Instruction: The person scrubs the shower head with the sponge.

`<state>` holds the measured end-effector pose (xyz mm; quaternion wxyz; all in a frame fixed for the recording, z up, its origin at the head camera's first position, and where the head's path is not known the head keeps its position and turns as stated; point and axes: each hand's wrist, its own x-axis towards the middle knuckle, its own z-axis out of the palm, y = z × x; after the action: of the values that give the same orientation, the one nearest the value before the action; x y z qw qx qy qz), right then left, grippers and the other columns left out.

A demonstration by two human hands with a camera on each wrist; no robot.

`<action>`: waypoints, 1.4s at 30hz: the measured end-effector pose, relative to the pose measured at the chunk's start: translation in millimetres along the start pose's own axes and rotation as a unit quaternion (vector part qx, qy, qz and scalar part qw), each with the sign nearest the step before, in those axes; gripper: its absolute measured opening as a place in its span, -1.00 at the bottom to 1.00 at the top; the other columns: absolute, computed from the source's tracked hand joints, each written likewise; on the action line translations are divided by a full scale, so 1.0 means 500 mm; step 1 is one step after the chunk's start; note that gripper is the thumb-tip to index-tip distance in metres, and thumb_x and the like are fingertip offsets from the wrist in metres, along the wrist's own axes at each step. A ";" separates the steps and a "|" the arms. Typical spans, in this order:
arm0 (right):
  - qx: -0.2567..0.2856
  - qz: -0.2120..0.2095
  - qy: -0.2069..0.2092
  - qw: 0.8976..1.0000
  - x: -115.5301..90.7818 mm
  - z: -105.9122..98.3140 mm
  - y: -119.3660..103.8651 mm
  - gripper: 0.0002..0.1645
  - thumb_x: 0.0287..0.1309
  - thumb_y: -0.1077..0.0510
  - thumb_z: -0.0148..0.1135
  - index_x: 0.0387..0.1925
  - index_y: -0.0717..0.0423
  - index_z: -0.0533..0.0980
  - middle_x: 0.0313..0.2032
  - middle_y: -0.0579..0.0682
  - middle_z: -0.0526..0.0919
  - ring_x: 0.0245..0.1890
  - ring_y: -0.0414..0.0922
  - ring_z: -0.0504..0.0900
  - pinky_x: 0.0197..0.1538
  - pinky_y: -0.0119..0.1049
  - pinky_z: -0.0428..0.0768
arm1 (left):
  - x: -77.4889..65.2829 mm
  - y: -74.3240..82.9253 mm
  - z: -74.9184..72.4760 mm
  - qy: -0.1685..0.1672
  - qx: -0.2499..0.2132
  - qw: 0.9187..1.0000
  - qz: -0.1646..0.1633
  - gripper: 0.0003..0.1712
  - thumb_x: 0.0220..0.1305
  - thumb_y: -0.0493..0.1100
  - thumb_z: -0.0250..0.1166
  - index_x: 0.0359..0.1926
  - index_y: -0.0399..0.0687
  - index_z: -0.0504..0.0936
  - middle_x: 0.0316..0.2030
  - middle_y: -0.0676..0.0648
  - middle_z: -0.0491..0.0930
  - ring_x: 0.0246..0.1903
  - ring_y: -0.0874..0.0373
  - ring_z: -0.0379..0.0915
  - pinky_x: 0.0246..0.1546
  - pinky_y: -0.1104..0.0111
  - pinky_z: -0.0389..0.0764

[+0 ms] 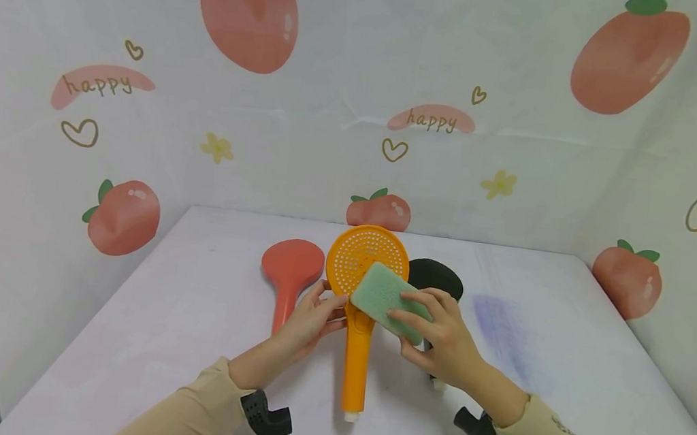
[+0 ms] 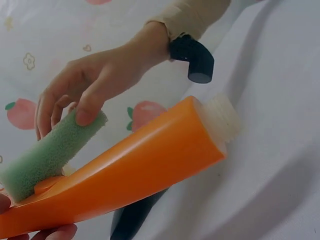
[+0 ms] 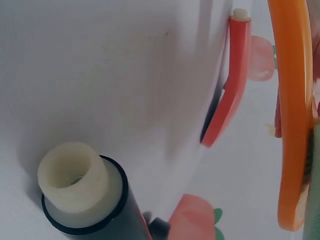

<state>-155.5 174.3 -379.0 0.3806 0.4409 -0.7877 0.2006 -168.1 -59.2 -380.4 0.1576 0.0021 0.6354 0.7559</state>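
Note:
An orange shower head [image 1: 356,368] is held up off the table, its round perforated face toward me and its handle pointing down. My left hand [image 1: 314,316] grips it near the neck, with fingertips showing below it in the left wrist view. In my right hand [image 1: 446,338] is a green sponge [image 1: 388,296], pinched between thumb and fingers. The sponge lies against the lower right of the orange face and neck. In the left wrist view, the sponge [image 2: 50,155] touches the orange shower head [image 2: 135,165] by its button, and the white threaded end points away.
A red shower head [image 1: 292,268] lies face down on the white table [image 1: 195,287], left of the orange one. On the right, a black shower head [image 1: 436,275] is partly hidden behind my right hand. Printed cloth walls [image 1: 304,152] stand behind and beside the table.

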 end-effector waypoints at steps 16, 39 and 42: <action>0.002 -0.037 -0.016 0.999 -0.001 0.002 -0.014 -0.64 0.15 0.02 -0.12 -0.25 -0.10 0.62 -0.13 0.07 0.56 -0.12 0.07 0.40 -0.15 -0.01 0.43 | -0.007 0.005 0.002 0.022 -0.007 0.999 0.037 -0.69 0.34 -0.18 0.09 0.05 -0.14 0.29 -0.13 -0.12 0.61 -0.23 0.24 0.59 -0.03 0.28 0.62; 0.028 -0.137 -0.053 0.989 -0.004 -0.009 -0.012 -0.65 0.03 0.11 -0.14 -0.28 -0.15 0.58 -0.12 -0.03 0.58 -0.11 0.06 0.45 -0.12 -0.07 0.46 | -0.006 0.019 -0.013 0.028 -0.043 0.997 0.055 -0.61 0.39 -0.25 0.00 0.19 -0.21 0.21 0.04 -0.25 0.52 -0.11 0.15 0.55 0.06 0.24 0.57; 0.001 -0.107 -0.028 0.994 -0.002 -0.009 -0.002 -0.63 0.11 0.07 -0.19 -0.30 -0.12 0.58 -0.13 0.02 0.59 -0.12 0.09 0.45 -0.11 -0.03 0.46 | -0.011 0.023 -0.011 0.020 -0.044 0.998 0.050 -0.63 0.40 -0.26 -0.02 0.18 -0.19 0.21 -0.02 -0.18 0.55 -0.14 0.19 0.55 0.03 0.27 0.59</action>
<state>-152.5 177.3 -377.0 0.3771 0.5285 -0.7463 0.1469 -166.6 -67.5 -369.3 0.1061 0.0118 0.6039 0.7899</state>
